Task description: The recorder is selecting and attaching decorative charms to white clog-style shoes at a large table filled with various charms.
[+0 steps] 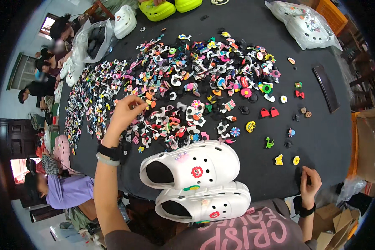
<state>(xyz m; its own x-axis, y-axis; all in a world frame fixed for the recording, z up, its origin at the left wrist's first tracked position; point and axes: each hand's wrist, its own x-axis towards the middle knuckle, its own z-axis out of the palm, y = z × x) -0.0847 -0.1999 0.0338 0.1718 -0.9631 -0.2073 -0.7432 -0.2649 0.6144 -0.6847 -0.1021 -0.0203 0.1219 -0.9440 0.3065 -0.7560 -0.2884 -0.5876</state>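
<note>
Heaped charms [191,86]: uncountable;
Near white clogs [214,160]: two;
Lime clogs [157,12]: two;
Loose red handbags [274,112]: two;
Loose red bow [299,94]: one;
Loose green dinosaur [269,143]: one;
Dark oblong object [326,88]: one

I'm watching what looks like a workshop: small multicoloured shoe charms [191,86] heaped around the left grip [133,107], brown cardboard boxes [341,223] beyond the right grip [309,180].

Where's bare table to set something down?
Bare black tabletop lies between the white clogs and yellow butterfly charm, and farther up between the lime clogs and bagged clog at right. Crowded: the charm pile across the middle and left, around the left hand.
</note>
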